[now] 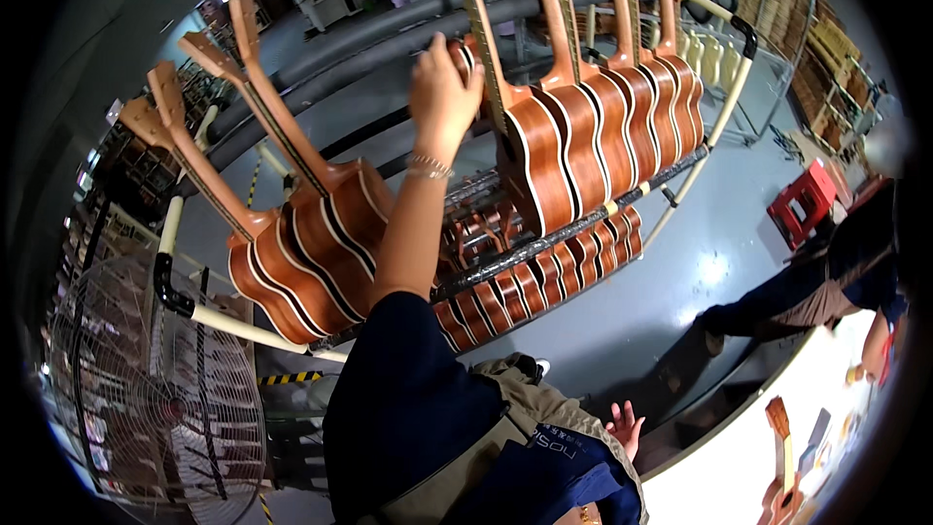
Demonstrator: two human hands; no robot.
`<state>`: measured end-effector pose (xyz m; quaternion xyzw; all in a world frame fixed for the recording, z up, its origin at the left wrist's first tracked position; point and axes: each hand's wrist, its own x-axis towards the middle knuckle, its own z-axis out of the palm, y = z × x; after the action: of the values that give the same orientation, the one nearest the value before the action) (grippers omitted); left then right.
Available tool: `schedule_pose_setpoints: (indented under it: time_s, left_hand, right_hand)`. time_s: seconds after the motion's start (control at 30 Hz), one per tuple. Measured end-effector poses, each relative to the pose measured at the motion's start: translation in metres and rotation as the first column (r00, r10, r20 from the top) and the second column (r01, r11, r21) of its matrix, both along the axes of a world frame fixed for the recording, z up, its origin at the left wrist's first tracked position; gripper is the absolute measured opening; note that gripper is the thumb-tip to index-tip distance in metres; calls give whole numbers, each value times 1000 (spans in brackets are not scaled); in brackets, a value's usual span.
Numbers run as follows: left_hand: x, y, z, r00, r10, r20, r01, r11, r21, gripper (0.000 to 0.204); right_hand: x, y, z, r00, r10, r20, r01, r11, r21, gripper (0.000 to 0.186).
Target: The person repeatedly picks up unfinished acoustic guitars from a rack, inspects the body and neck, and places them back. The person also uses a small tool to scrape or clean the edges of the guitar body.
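Observation:
My left hand (pixel 442 102), with a bracelet at the wrist, reaches up over the rack. Its fingers and thumb are closed around a brown wooden piece with a light edge stripe (pixel 466 55), apparently part of a ukulele; the rest is hidden. Just right of it stands a row of ukuleles (pixel 607 131), brown with pale edging, necks up. Left of my forearm, another group of ukuleles (pixel 306 258) leans with necks toward the upper left. My right hand (pixel 627 430) is low by my apron, fingers spread and holding nothing.
The rack has cream tubes (pixel 238 324) and padded black bars (pixel 389 34); more ukuleles (pixel 544 282) sit on its lower level. A fan (pixel 170 408) stands left, a red stool (pixel 803 202) right. Lower right are a person's leg (pixel 768 306) and a white table (pixel 719 481) bearing a ukulele (pixel 782 472).

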<state>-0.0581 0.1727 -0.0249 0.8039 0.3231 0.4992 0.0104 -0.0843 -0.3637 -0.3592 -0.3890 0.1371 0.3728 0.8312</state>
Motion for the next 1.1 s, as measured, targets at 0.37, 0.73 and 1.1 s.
schedule_pose_setpoints:
  time_s: [0.37,0.73,1.1]
  left_hand:
    - [-174,41,67,742,619,256,-664,627,407,48]
    - [-133,-86,38,720,-345,603,431,902,2,27]
    - [-10,-240,1,-30,-211,977,808,-581,-100,19]
  right_hand:
    - [27,3,18,987,95,130,-96,995,4,52]
    - [-18,-31,12,996,27,88,-26,1000,-15,51]
    - [-55,-55,40,895,-371,246,340,927,161,71]
